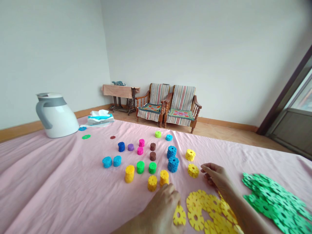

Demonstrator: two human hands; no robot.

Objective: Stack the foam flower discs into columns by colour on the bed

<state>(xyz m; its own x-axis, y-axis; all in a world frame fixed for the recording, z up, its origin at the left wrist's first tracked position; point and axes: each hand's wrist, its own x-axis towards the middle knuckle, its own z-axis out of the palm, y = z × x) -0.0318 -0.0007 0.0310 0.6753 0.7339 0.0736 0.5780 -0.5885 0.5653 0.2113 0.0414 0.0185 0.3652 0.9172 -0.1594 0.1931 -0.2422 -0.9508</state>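
My left hand (159,209) rests low at the bottom centre, fingers curled down beside a short yellow stack of foam discs (164,177). Whether it holds anything is hidden. A single yellow disc (179,215) lies just right of it. My right hand (214,175) hovers with loosely curled fingers, nothing visible in them, close to a yellow stack (193,170). Below that hand spreads a heap of flat yellow discs (202,208), and a heap of green discs (274,201) lies to its right. Several short blue, pink, green, brown and yellow stacks (146,156) stand in loose rows on the pink sheet (48,182).
A white and grey kettle (57,115) leans at the sheet's far left, near a tissue pack (100,118). Small green (86,136) and blue (82,128) discs lie nearby. Beyond the sheet's edge stand two armchairs (168,104) and a draped table (120,92); a glass door (289,104) is at right.
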